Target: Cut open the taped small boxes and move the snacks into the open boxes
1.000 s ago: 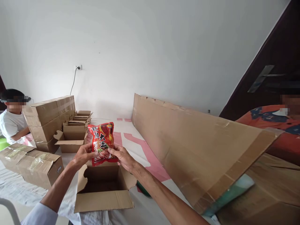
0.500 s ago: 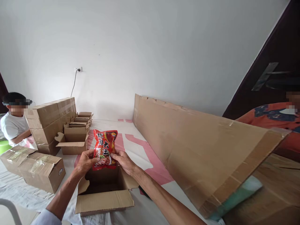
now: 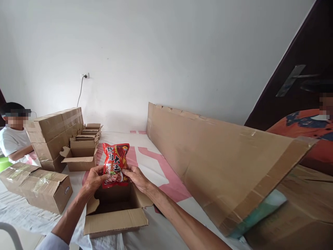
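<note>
Both my hands hold a red snack packet [image 3: 115, 160] with black lettering upright, just above the far edge of an open cardboard box [image 3: 116, 218]. My left hand [image 3: 95, 178] grips the packet's lower left side. My right hand [image 3: 135, 177] grips its lower right side. The box stands on the white and pink sheet [image 3: 156, 166] in front of me, its flaps spread outwards and its inside dark.
A long flattened cardboard sheet [image 3: 221, 163] leans across the right. Stacked sealed cartons [image 3: 54, 132] and several open small boxes [image 3: 82, 154] stand at left, with taped cartons [image 3: 39, 187] nearer. One person [image 3: 13, 139] sits far left; another in orange [image 3: 309, 128] is at right.
The packet came down from chest height toward the open box between the first frame and the middle one. Since then it has stayed almost still in both hands.
</note>
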### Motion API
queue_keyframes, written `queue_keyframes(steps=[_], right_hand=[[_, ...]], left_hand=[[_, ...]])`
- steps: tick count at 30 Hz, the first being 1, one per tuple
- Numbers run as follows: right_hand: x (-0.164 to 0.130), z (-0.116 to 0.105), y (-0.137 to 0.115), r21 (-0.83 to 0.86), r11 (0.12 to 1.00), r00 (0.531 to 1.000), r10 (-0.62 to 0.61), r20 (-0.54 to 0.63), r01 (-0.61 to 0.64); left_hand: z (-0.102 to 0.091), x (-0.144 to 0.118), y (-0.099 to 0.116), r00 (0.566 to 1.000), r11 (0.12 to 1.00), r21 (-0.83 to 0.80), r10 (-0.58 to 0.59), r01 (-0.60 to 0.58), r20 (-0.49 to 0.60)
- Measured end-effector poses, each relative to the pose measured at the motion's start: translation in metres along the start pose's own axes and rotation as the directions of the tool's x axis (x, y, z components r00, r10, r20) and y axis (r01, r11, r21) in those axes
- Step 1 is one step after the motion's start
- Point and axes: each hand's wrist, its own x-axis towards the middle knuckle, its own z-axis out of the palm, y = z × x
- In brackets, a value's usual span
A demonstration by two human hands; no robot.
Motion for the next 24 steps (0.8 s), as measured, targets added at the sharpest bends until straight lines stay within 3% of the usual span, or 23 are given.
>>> queue_keyframes(steps=[15,20,24], right_hand=[[0.002,-0.003,-0.002,0.002,0.999,0.999,-0.033,0.031,0.033],[0.038,-0.006,-0.022,-0.048,0.995,0.995,-0.088,0.052,0.091],[0.078,-0.012,-0.036,-0.088,0.988,0.99,-0.122,0.065,0.127]], left_hand=[[-0.006,0.006,-0.003,1.0,1.0,-0.014,0.003,-0.003,0.0],[-0.011,0.029,0.014,0.994,0.995,-0.018,0.102,-0.102,-0.033],[-0.018,0.054,0.026,0.995,0.998,0.004,0.07,-0.07,-0.075]])
